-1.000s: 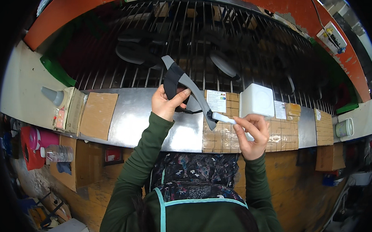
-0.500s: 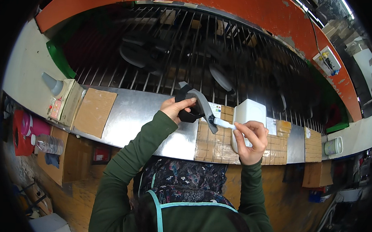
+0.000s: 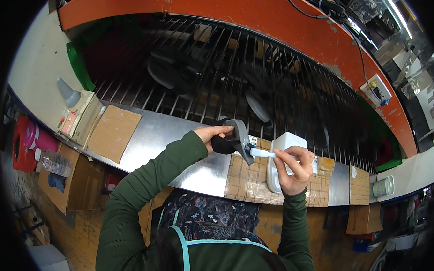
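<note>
My left hand [image 3: 210, 135] is closed around a sandal [image 3: 243, 136] with a curved grey sole and black upper parts, tipped on its side above the bench's front strip. In my right hand [image 3: 295, 169], pinched between thumb and fingers, is a white-handled brush [image 3: 262, 153]. The brush's dark tip touches the sole near its lower end. Just behind my right hand stands a white plastic container [image 3: 289, 140], partly covered by that hand. Under both hands lies cardboard [image 3: 244, 178] covered with clear tape.
Beyond the metal bench strip [image 3: 196, 176] runs a rack of metal rods [image 3: 179, 109] carrying several dark sandals [image 3: 258, 108]. An orange panel [image 3: 208, 8] borders it. At left are a cardboard sheet [image 3: 113, 133] and grey cone [image 3: 68, 93]; at right, a pale green tub [image 3: 383, 186].
The head view has tilted, so the bench sits lower. The sandal has turned slightly in my left hand. My right hand keeps the brush against the sole, its handle now nearly level.
</note>
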